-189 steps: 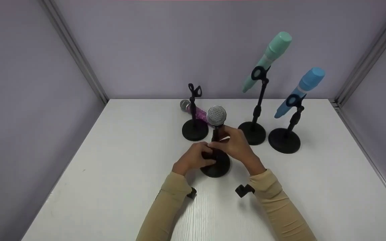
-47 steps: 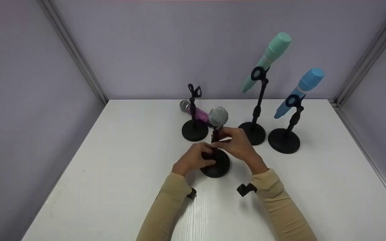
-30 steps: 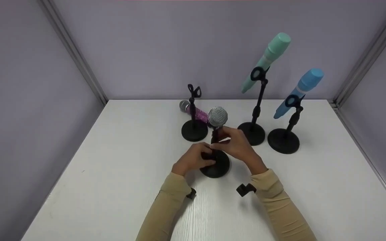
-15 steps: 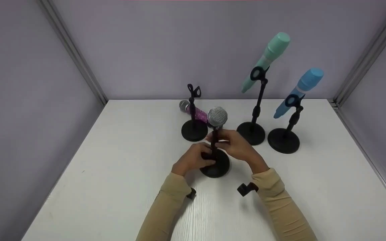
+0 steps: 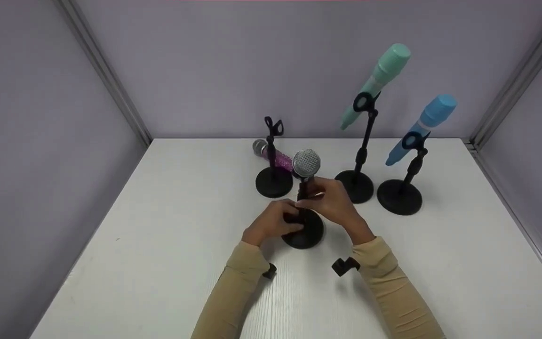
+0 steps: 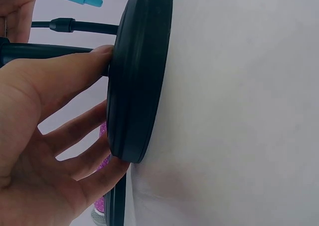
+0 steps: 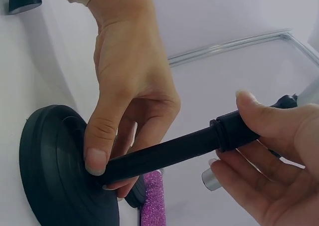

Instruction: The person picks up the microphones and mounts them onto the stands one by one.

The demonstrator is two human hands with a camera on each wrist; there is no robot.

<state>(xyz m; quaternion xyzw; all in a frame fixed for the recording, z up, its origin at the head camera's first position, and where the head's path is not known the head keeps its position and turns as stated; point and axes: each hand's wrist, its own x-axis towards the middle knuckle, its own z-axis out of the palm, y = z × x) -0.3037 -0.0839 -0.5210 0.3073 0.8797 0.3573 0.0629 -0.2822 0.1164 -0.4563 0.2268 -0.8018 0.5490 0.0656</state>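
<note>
A microphone with a silver mesh head (image 5: 306, 162) sits atop a short black microphone stand (image 5: 312, 235) at the middle of the table. My left hand (image 5: 273, 220) holds this stand low down, thumb and fingers around the foot of its pole (image 7: 164, 156) and against the round base (image 6: 137, 81). Higher up, my right hand (image 5: 332, 202) pinches the thick collar (image 7: 230, 131) on the pole between thumb and fingers. The microphone's handle is mostly hidden behind its head and my right hand.
Behind stands another black stand (image 5: 273, 182) with a bare clip; a pink glittery microphone (image 5: 283, 161) lies behind it. To the right, two stands carry a mint-green microphone (image 5: 386, 68) and a blue microphone (image 5: 435, 113). Walls (image 5: 252, 70) enclose the back and sides.
Half a second ago my right hand's fingers reached farther past the pole; now its thumb and fingers are back on the collar. My left hand stays at the base.
</note>
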